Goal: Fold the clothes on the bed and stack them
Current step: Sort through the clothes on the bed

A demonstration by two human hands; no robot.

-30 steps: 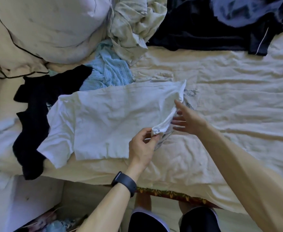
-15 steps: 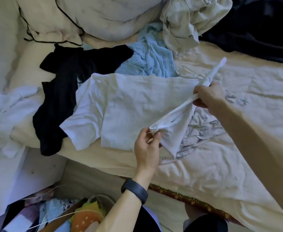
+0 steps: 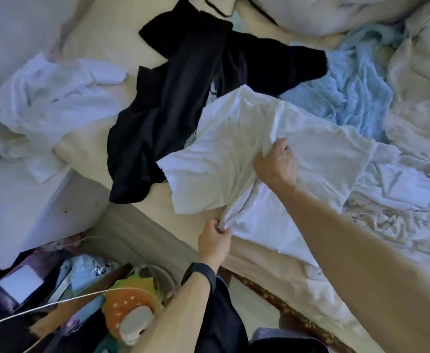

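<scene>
A white T-shirt (image 3: 229, 149) lies spread on the cream bed sheet (image 3: 272, 271), with one side folded over toward the left. My left hand (image 3: 215, 240) pinches the shirt's near edge at the fold, close to the bed's edge. My right hand (image 3: 276, 163) grips the same fold farther up, fingers curled into the cloth. A black garment (image 3: 183, 103) lies crumpled just left of the shirt. A light blue knit garment (image 3: 354, 90) sits behind it on the right.
A crumpled white garment (image 3: 53, 103) lies at the far left. Cream bedding and a pillow (image 3: 417, 59) are bunched at the back right. Below the bed's edge, the floor holds clutter, including an orange plush toy (image 3: 130, 317) and a white cable (image 3: 43, 307).
Both hands carried the shirt's right side over to the left and laid it down as a fold. The camera swung left, bringing the floor clutter into view.
</scene>
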